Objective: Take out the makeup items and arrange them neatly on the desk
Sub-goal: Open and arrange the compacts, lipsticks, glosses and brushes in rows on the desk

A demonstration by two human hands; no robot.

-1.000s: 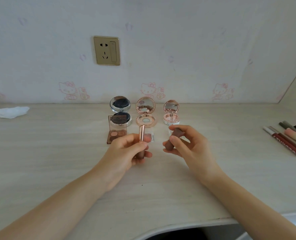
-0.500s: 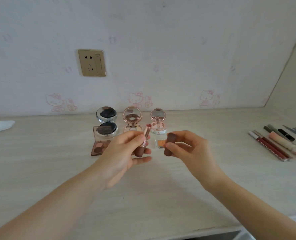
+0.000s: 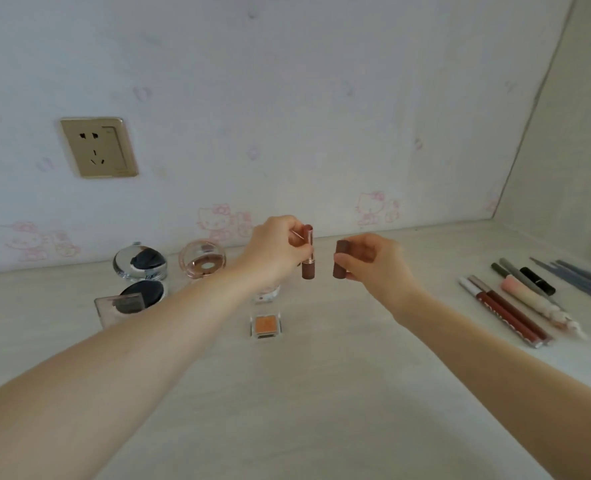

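My left hand point(image 3: 276, 251) holds an uncapped lipstick point(image 3: 308, 252) upright above the desk point(image 3: 321, 393), brown base down and rose-gold tube up. Just to its right, my right hand point(image 3: 373, 259) grips the brown lipstick cap point(image 3: 340, 259), a small gap away from the lipstick. Below them on the desk lies a small square orange eyeshadow pan point(image 3: 265, 325). A clear jar point(image 3: 268, 294) stands partly hidden behind my left wrist.
At the left stand an open black cushion compact point(image 3: 141, 271), an open rose-gold compact point(image 3: 203, 259) and a clear-lidded palette point(image 3: 120, 306). A row of lip glosses and pencils point(image 3: 515, 303) lies at the right. A wall socket point(image 3: 99, 147) is on the back wall.
Both hands have lifted and moved farther from me and to the right with the lipstick and cap. The lipstick now stands more upright. The camera has tilted, so the compacts appear farther left.
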